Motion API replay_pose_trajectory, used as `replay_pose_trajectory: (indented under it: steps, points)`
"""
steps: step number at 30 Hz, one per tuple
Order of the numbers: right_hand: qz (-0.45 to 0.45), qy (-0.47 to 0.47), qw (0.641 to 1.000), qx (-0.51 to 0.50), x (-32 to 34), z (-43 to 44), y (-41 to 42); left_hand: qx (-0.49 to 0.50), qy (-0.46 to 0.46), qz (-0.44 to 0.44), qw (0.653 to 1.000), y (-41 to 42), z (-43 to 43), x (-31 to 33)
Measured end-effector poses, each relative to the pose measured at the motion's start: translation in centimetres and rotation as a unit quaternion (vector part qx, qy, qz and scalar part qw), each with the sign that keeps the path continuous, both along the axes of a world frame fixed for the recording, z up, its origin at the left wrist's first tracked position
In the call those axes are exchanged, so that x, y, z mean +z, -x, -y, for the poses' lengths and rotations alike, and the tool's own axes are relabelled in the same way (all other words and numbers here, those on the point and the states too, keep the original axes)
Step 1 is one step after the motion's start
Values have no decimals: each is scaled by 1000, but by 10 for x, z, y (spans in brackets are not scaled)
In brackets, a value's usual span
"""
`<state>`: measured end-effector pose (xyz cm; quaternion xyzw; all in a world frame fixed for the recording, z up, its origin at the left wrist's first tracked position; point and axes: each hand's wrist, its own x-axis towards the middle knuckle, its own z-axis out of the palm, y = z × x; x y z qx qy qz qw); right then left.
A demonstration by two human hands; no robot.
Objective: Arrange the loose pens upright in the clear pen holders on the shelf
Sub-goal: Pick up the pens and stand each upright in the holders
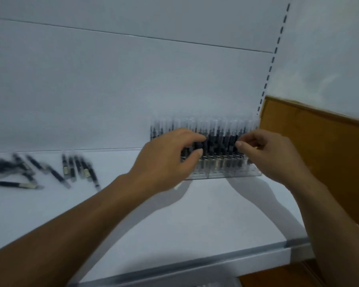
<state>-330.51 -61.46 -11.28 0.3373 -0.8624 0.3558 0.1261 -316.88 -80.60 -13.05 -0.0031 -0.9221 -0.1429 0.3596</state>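
A clear pen holder stands at the back right of the white shelf, packed with several upright black pens with clear caps. My left hand reaches to the holder's left end, its fingers spread and touching the pens there. My right hand is at the holder's right end with fingers curled among the pen tops; motion blur hides whether it pinches one. Several loose black pens lie flat on the shelf at the left.
A white back panel rises behind the shelf, with a slotted upright at its right. A brown wooden panel stands right of the holder. The shelf's metal front edge runs along the bottom.
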Motion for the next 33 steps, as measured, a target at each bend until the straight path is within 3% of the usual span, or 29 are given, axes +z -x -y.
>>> replay_pose_trajectory:
  steps: [6,14,18,21,28,33]
  points:
    - [11,-63,981,185,3,69,-68,124,-45,2,991,-76,81,-7]
    - [-10,-188,920,344,-24,208,-131,319,-92,125,935,-147,173,-50]
    - [-33,-253,898,358,-53,255,-133,322,-93,227,915,-145,175,-55]
    - [-40,-235,897,372,-73,260,-130,293,-102,271,911,-145,175,-59]
    - [-31,-148,929,338,-68,252,-123,212,-144,189,948,-144,170,-52]
    - [8,-138,948,285,-58,247,-121,202,-218,166,940,-144,168,-51]
